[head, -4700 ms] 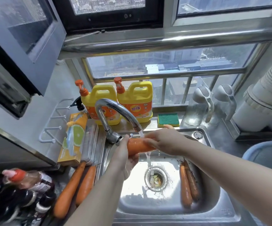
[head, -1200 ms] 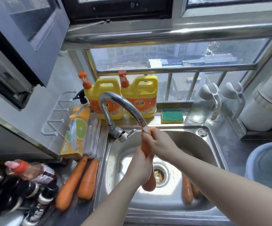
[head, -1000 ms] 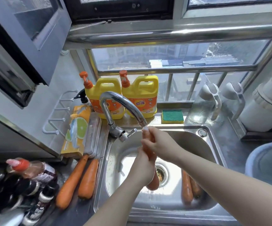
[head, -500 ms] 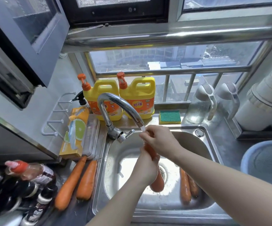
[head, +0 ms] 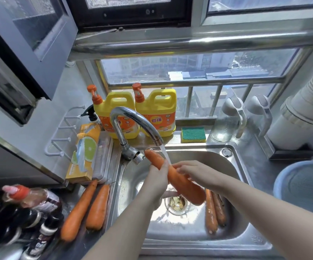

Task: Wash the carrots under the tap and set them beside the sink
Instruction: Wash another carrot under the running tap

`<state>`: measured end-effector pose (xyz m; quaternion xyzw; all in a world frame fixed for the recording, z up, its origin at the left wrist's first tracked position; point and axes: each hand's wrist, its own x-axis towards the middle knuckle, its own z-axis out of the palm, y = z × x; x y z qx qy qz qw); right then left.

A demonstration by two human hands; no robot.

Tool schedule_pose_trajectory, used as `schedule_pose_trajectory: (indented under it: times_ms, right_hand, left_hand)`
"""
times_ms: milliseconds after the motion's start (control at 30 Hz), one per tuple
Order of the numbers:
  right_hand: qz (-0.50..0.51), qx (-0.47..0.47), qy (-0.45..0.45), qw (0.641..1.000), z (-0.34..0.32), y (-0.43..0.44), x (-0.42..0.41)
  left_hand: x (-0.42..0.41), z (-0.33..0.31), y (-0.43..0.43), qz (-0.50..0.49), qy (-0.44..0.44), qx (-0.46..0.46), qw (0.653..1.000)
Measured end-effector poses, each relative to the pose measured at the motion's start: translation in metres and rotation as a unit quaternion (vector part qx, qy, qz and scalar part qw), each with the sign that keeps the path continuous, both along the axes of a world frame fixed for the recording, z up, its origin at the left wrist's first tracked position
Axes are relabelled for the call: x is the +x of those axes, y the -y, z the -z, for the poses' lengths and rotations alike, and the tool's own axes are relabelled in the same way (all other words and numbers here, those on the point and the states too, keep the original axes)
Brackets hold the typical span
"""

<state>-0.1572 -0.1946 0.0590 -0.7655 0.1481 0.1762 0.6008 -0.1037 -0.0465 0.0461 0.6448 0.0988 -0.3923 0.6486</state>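
Observation:
A thick orange carrot (head: 182,182) lies slanted over the steel sink (head: 232,239), its thin end up by the tap (head: 133,119). Water runs from the spout onto its upper part. My left hand (head: 156,180) grips the carrot from the left near its upper half. My right hand (head: 195,170) lies over it from the right with fingers on its middle. Two carrots (head: 211,211) lie in the sink's right side. Two more carrots (head: 97,207) rest on the counter left of the sink.
Two yellow detergent jugs (head: 156,113) and a green sponge (head: 193,134) stand behind the sink. A box with a lime picture (head: 85,154) lies at the left, dark bottles (head: 30,212) at the lower left, glass jugs (head: 228,121) and a blue basin (head: 305,186) to the right.
The carrot has swung from nearly upright to a slant, thin end up left and thick end down right over the drain. My right hand has slid from its tip to its middle.

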Motion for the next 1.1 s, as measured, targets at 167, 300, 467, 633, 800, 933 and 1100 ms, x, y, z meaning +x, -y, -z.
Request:
schedule_pose_trajectory:
  times_ms: [167, 300, 467, 633, 800, 933, 1100]
  right_hand:
    - [-0.157, -0.268, -0.051, 0.949, -0.008, -0.003, 0.000]
    - [-0.148, -0.334, -0.062, 0.929, -0.010, -0.003, -0.003]
    - [-0.139, -0.352, -0.043, 0.925, -0.022, -0.001, -0.004]
    - [-0.167, -0.408, -0.023, 0.897, -0.030, -0.006, -0.004]
    - [-0.176, -0.468, -0.011, 0.866, -0.028, -0.008, 0.002]
    - [-0.181, -0.531, 0.050, 0.826, -0.026, -0.020, -0.006]
    - [-0.164, -0.542, 0.084, 0.820, -0.029, -0.024, -0.002]
  left_hand:
    - [-0.010, -0.007, 0.009, -0.052, -0.104, -0.045, 0.992]
    - [-0.002, 0.001, 0.013, -0.059, -0.032, 0.001, 0.998]
    - [0.006, -0.002, 0.024, -0.178, -0.057, -0.150, 0.971]
    - [0.017, -0.010, 0.031, -0.242, -0.105, -0.167, 0.950]
    - [0.007, -0.010, 0.030, -0.136, 0.010, -0.113, 0.984]
    - [0.010, -0.001, 0.022, -0.106, 0.082, -0.033, 0.990]
    - [0.027, -0.009, 0.020, -0.221, -0.015, -0.080, 0.972]
